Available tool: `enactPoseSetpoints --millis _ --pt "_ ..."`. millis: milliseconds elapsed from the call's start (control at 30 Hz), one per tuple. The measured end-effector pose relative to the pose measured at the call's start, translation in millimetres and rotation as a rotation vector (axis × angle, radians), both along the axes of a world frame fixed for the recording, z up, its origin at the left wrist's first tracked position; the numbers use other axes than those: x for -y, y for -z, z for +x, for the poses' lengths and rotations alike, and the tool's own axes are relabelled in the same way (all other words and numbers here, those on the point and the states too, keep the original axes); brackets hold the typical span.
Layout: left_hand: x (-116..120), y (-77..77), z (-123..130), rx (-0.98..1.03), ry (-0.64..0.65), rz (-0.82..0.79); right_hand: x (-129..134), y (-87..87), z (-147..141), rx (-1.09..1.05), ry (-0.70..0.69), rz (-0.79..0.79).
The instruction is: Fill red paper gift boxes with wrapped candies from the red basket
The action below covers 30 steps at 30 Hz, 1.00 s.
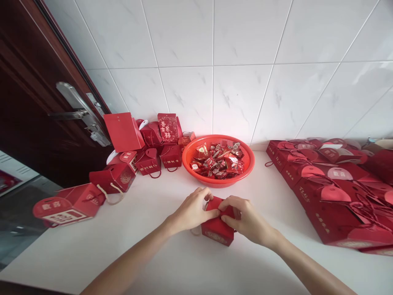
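Observation:
A small red box (216, 231) with a round gold print stands on the white table, between my hands. My left hand (192, 209) grips its top from the left, thumb pressed on the upper flaps and fingers curled over the far edge. From the right, my right hand (248, 219) pinches the top flaps with thumb and forefinger, the two thumbs close together. Part of a pale cord loop shows beside the box's lower left. Just beyond sits an orange-red plastic basket (217, 182) holding several wrapped candies (215, 161).
Several red boxes (149, 162) with cord handles stand at the left, near a dark door (39, 94) with a metal handle. Rows of red boxes (316, 213) fill the right side. A tiled wall (239, 98) rises behind the white table (147, 246).

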State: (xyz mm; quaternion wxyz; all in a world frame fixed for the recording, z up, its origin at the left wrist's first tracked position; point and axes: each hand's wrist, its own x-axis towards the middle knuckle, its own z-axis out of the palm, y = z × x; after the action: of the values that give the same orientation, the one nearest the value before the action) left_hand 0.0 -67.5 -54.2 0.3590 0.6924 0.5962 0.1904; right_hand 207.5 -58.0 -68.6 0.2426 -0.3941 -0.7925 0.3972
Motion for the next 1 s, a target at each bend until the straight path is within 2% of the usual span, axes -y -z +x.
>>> enactPoseSetpoints --millis 100,233,367,500,667,767,900,1000 --pt "-3.1 1.3 -12.4 0.126 0.015 -0.106 -0.5 4.3 -0.8 0.02 -0.006 0.067" --pt "-12.4 3.2 -27.4 0.317 0.032 -0.304 -0.2 3.5 -0.2 0.017 -0.026 0.074" --pt "-22.1 -6.7 -38.9 0.449 0.036 -0.442 -2.0 1.1 0.8 0.042 -0.029 0.065" --pt "-21.6 -34.0 -53.4 0.57 0.052 -0.369 -5.9 -0.1 3.2 0.079 -0.019 0.044" --pt "-7.8 -63.7 -55.7 0.686 0.177 -0.22 -11.1 -11.0 6.5 0.123 -0.049 0.036" --pt "-3.3 -69.3 -41.3 0.662 0.214 -0.161 -14.8 -29.1 9.2 0.079 -0.048 0.047" --pt "-6.2 -69.6 -17.1 0.644 0.232 -0.072 -20.8 -57.4 10.7 -0.135 -0.06 0.013" --pt "-11.2 -68.3 -3.9 0.661 0.24 0.016 -24.4 -70.3 7.6 -0.272 -0.074 -0.058"
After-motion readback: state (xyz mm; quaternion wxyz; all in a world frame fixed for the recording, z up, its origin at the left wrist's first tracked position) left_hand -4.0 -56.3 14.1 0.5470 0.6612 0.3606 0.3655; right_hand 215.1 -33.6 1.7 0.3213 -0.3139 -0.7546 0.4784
